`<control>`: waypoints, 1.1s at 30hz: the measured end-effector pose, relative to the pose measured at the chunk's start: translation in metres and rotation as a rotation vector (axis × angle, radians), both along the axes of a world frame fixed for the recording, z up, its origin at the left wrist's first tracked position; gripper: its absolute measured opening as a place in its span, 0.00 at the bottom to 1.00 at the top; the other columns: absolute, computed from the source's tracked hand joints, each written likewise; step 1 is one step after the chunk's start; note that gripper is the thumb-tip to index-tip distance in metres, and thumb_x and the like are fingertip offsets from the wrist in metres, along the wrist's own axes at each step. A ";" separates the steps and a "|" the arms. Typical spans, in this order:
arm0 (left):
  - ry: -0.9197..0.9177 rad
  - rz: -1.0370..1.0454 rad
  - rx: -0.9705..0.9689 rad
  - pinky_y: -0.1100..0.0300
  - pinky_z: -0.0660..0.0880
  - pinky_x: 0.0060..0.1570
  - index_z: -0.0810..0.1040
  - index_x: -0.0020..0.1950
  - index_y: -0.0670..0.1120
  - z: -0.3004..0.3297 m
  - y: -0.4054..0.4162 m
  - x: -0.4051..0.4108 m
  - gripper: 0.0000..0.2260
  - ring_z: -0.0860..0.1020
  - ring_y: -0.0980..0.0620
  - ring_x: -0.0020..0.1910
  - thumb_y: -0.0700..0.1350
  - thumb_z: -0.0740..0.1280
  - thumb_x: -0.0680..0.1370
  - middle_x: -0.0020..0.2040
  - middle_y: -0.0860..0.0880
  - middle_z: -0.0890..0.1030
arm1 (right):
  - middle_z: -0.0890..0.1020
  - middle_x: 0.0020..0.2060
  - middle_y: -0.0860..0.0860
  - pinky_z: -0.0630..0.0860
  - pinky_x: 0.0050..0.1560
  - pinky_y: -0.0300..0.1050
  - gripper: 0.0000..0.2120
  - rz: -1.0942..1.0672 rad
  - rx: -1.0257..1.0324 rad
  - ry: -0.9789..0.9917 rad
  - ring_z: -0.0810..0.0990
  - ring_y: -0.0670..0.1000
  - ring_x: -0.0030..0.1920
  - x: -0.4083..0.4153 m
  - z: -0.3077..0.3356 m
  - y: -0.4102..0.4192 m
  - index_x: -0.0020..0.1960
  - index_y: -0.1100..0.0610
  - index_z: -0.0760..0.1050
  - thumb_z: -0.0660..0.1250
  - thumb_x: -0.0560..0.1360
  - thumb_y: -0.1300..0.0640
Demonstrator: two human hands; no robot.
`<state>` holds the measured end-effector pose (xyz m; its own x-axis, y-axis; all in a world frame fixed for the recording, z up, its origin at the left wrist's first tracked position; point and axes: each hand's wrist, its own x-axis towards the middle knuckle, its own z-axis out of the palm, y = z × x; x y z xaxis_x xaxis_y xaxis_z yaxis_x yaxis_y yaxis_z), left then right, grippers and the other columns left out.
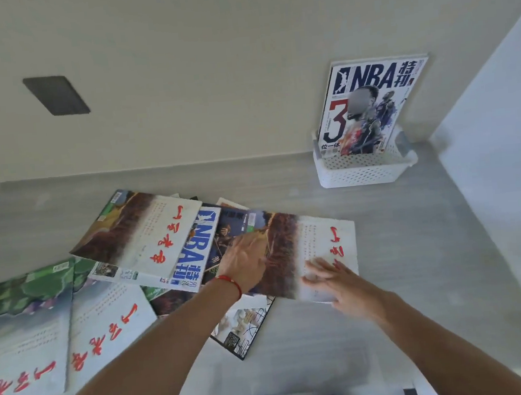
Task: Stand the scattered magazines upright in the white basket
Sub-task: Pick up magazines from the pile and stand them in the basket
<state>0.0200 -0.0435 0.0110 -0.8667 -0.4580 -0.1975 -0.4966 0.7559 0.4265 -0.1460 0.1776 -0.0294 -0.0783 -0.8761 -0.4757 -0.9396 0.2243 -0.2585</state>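
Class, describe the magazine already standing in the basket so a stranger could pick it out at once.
Find the white perforated basket at the table's far right, against the wall. One magazine stands in it, leaning back on the wall. Unlike those lying flat, it is upright, with an NBA title and a big red 3.

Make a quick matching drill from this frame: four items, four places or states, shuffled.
Items:
1. NBA magazine with the big 3
2. white basket
3. left hand
4. dark grey panel

Places or states:
A. on the wall, upper left
B. resting on a landscape-cover magazine with red script
C. standing upright, leaning on the wall
D. on the table, back right corner

Pairs: 1-C, 2-D, 3-B, 4-A
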 end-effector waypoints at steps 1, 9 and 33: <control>-0.057 -0.044 -0.041 0.46 0.64 0.76 0.69 0.76 0.49 -0.003 0.002 -0.009 0.23 0.64 0.45 0.77 0.44 0.64 0.80 0.77 0.47 0.68 | 0.46 0.83 0.46 0.39 0.80 0.51 0.42 0.041 0.000 0.051 0.42 0.52 0.83 -0.008 0.004 0.012 0.81 0.42 0.57 0.59 0.75 0.73; -0.251 -0.003 -0.007 0.42 0.60 0.75 0.58 0.79 0.47 -0.031 0.071 -0.062 0.28 0.59 0.40 0.77 0.48 0.63 0.81 0.77 0.42 0.61 | 0.58 0.77 0.57 0.68 0.73 0.58 0.26 -0.773 -0.076 0.162 0.59 0.61 0.78 0.007 0.005 0.071 0.77 0.48 0.65 0.65 0.80 0.57; 0.414 0.530 0.978 0.47 0.84 0.48 0.79 0.60 0.49 0.056 0.046 -0.134 0.08 0.86 0.41 0.51 0.41 0.67 0.82 0.50 0.42 0.88 | 0.88 0.48 0.44 0.84 0.44 0.47 0.07 -1.117 -0.592 -0.832 0.87 0.47 0.46 -0.161 0.072 0.064 0.53 0.48 0.83 0.71 0.77 0.57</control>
<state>-0.1141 0.0022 0.0674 -0.6949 -0.5893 -0.4122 -0.3381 -0.2382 0.9105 -0.3068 0.2412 0.0423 -0.7072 -0.6258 -0.3289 0.0932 0.3787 -0.9208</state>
